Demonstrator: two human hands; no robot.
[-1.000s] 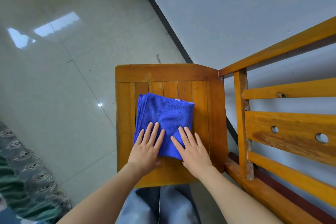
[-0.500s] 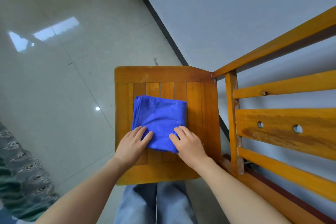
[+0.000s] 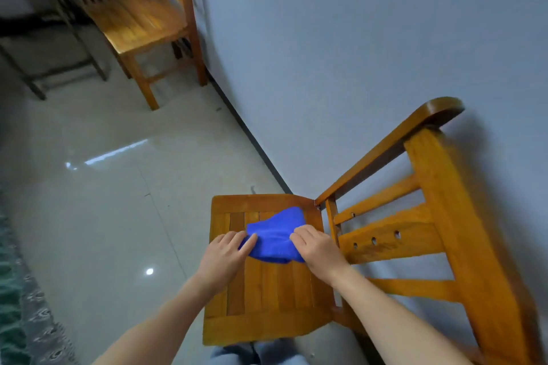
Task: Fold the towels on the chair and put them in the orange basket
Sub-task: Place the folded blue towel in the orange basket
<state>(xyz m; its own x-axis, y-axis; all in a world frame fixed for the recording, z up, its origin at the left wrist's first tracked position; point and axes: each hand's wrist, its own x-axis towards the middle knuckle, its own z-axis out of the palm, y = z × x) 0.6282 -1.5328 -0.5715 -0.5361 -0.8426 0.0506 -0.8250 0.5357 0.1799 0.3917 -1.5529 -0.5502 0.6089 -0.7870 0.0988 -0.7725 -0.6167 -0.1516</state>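
I read the folded blue microfibre towel [image 3: 274, 234] on the slatted wooden chair seat [image 3: 267, 290], long axis 9-to-3. Left hand [image 3: 226, 250] pinches its 9 o'clock edge. Right hand [image 3: 318, 249] grips its 3 o'clock edge with curled fingers. Both hands are equally near. The orange basket is not in view.
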